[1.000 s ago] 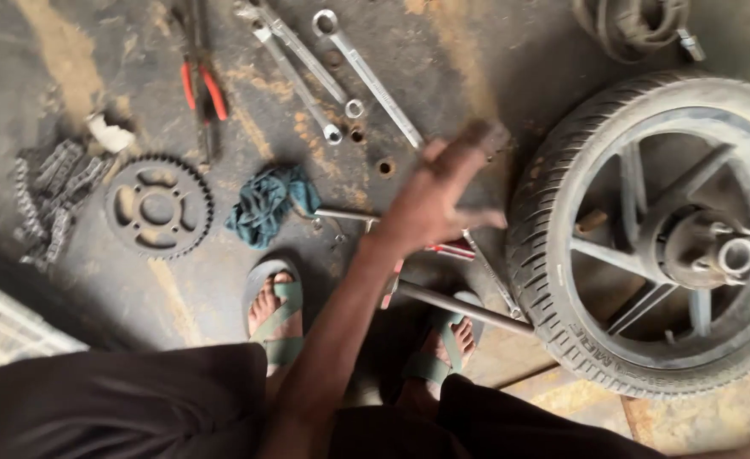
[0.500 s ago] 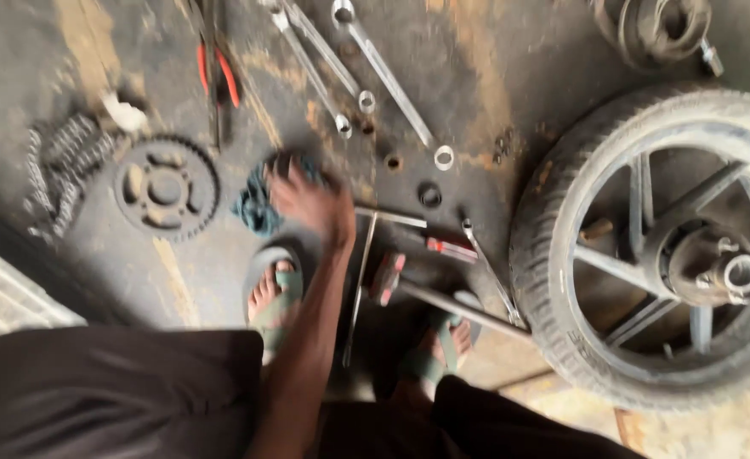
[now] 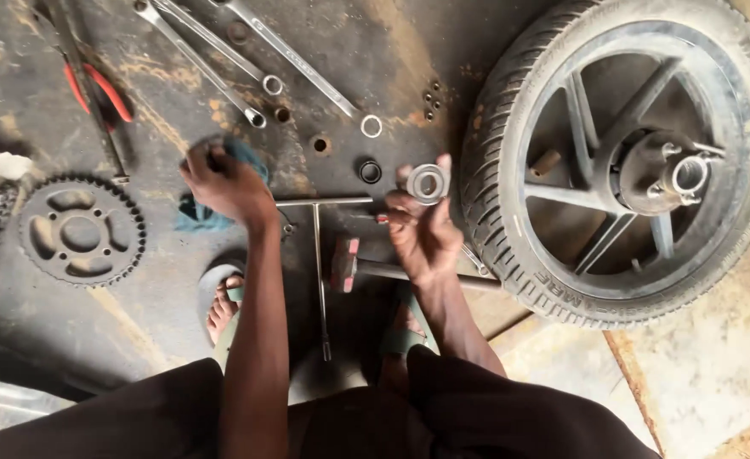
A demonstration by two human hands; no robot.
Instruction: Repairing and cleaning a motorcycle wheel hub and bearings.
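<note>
While left hand [image 3: 222,178] grips rag [image 3: 209,212], right hand [image 3: 422,229] holds bearing [image 3: 428,183]

Even, soft daylight, brighter at right; sharp focus, faint shadows, no glare.

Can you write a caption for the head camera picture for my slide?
Left hand grips a blue rag on the floor while the right hand holds up a metal bearing beside a motorcycle wheel.

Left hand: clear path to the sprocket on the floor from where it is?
Probably yes. The left hand rests on the blue rag, and the sprocket lies flat just beyond it on the floor, uncovered, with nothing lying between.
</note>
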